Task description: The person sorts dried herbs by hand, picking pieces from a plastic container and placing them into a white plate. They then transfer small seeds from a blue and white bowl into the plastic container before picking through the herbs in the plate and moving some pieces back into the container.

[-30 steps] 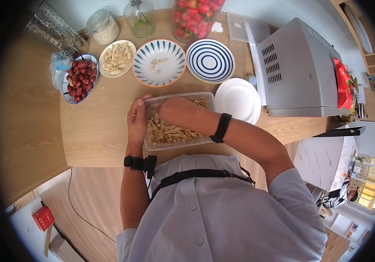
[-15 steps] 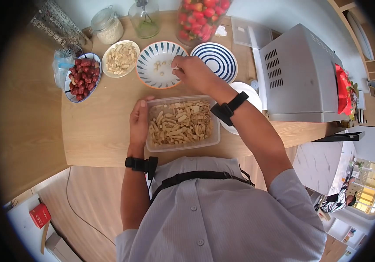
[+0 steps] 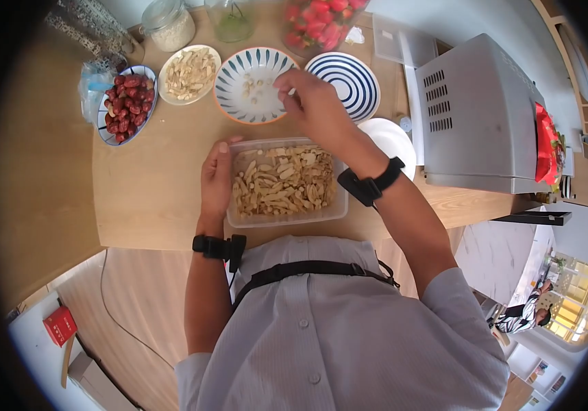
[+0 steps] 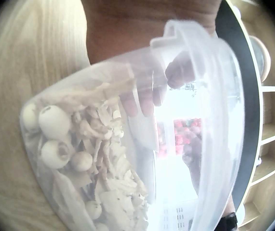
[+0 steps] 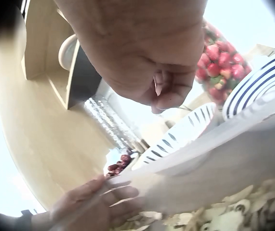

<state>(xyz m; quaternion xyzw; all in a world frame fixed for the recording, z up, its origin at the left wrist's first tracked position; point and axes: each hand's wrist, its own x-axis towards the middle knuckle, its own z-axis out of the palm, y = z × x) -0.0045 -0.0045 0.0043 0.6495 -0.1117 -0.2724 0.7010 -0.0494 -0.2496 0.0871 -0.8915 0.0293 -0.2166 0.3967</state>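
A clear plastic container (image 3: 287, 222) of pale dried slices (image 3: 287, 185) stands near the table edge. My left hand (image 3: 217, 171) holds its left end, thumb by the rim and fingers along the outside wall. Through that wall, the left wrist view shows round white seeds (image 4: 54, 121) among the slices. My right hand (image 3: 318, 109) hovers over the right side of a leaf-patterned bowl (image 3: 234, 103), fingers loosely bent and thumb apart from the index finger. Several small pale pieces (image 3: 249, 88) lie in the bowl. In the right wrist view the fingertips are partly hidden by the palm.
Left of the bowl stand a dish of pale slices (image 3: 190, 74) and a dish of red dates (image 3: 128, 106). A blue-ringed plate (image 3: 349, 85) and a white plate (image 3: 393, 144) are on the right, before a grey appliance (image 3: 479, 116). Glass jars (image 3: 168, 27) line the back.
My right hand left the container for the leaf-patterned bowl, where its thumb and index finger have since parted. My left hand stays at the container's left end. The head view has shifted slightly.
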